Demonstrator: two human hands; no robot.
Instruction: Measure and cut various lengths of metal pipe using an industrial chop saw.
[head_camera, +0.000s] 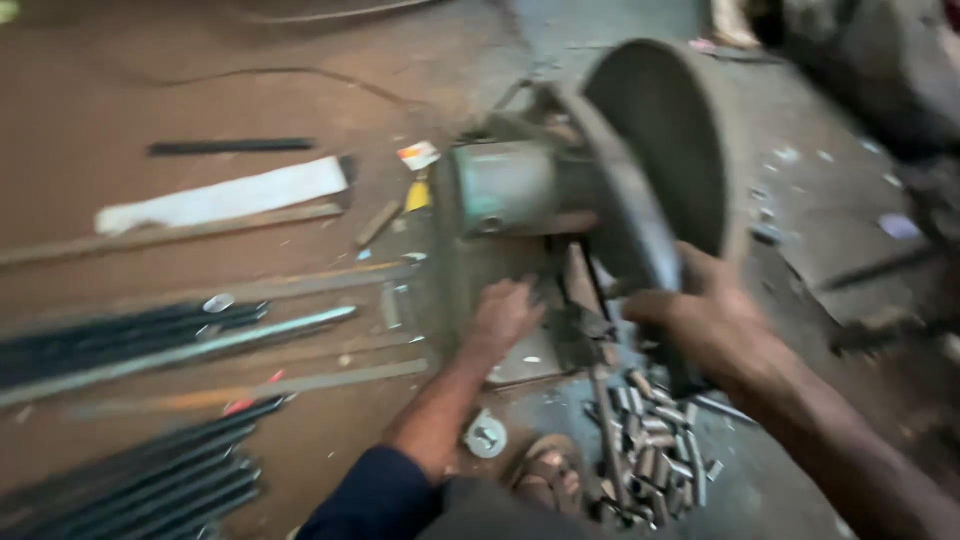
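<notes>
Left hand (503, 318) curled, fingers resting on chop saw (600, 170) base, right hand (700, 315) closed around saw handle, cut tube pieces (655, 440) below

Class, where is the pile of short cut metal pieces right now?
The pile lies on the floor at lower centre-right, beneath the right hand and beside the sandalled foot.

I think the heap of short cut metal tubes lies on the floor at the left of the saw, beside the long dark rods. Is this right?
Not quite. In the head view the heap of short cut metal tubes lies on the floor at the right of the saw, below the right hand. The long dark rods are apart, at the left.
</notes>
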